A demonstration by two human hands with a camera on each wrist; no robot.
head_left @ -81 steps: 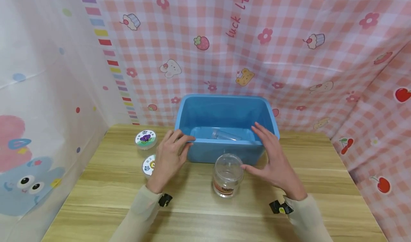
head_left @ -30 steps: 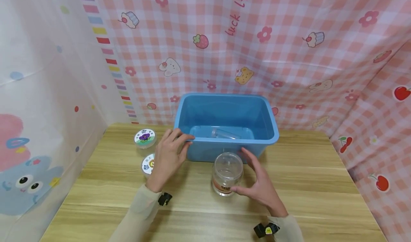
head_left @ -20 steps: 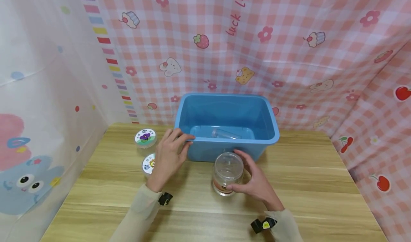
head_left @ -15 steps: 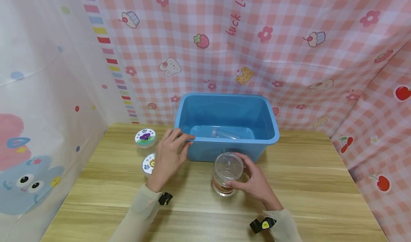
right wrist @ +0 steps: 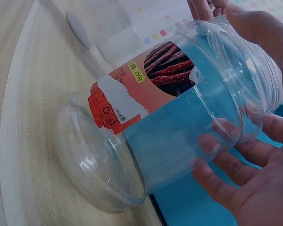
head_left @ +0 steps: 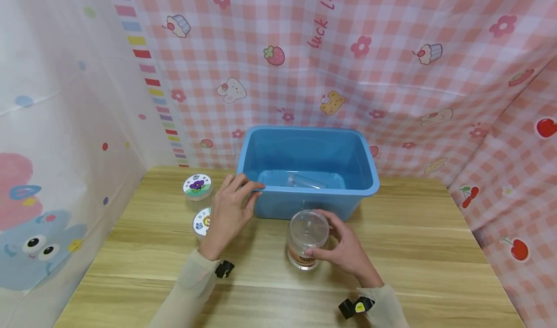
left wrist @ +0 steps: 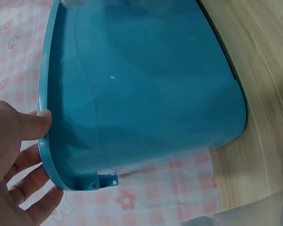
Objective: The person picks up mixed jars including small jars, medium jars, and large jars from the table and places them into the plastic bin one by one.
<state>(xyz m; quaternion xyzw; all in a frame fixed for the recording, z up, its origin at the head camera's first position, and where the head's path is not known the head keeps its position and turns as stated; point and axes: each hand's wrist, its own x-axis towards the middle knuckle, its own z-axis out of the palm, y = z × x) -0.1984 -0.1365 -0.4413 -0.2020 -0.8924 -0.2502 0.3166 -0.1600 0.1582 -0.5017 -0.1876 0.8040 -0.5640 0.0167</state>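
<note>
My right hand (head_left: pixel 345 250) grips a clear plastic jar (head_left: pixel 310 233) near its top, thumb on the near side and fingers behind. The right wrist view shows the jar's torn red-orange label (right wrist: pixel 132 87) and nothing inside the clear walls. It stands in front of a blue plastic bin (head_left: pixel 300 204). My left hand (head_left: pixel 228 216) pinches that bin's rim at the front left corner. In the left wrist view its thumb (left wrist: pixel 37 125) lies on the rim of the bin (left wrist: pixel 151 94), the other fingers on the far side.
A clear tube-like container (head_left: pixel 306 182) lies on the bin's floor. Left of my left hand sit two round clear tubs, one with a purple-flower lid (head_left: pixel 197 186), one with a sun-picture lid (head_left: pixel 201 223) partly hidden. Printed curtains surround the wooden table (head_left: pixel 417 250).
From beside the bin's right rim, my right hand has come down and left and closed round the jar. The jar has shifted slightly toward me. My left hand keeps its place.
</note>
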